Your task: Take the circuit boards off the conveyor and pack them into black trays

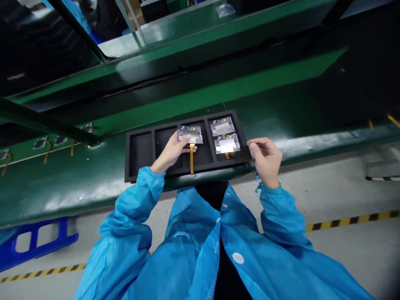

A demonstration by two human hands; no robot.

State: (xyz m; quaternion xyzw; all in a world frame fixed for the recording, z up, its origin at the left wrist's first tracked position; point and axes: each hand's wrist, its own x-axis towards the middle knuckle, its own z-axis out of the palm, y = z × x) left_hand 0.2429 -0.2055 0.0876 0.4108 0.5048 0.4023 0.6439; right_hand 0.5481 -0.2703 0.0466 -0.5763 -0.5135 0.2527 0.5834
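A small circuit board (pixel 194 134) with a silver plate and an orange ribbon cable (pixel 191 160) hanging from it is gripped in my left hand (pixel 175 149), thumb on top. It is over a black compartment tray (pixel 140 131) on the green bench. Two similar boards, an upper circuit board (pixel 222 126) and a lower circuit board (pixel 227 144), lie in the tray's right compartment. Just off the tray's right end, my right hand (pixel 267 159) has its thumb and fingertips pinched together. Whatever may be between those fingertips is too small to make out.
More boards with orange cables, such as one circuit board (pixel 40 143), lie along the bench (pixel 103 183) to the left. A dark metal post (pixel 46 125) slants in from the left. A blue plastic stool (pixel 40 241) stands on the floor below.
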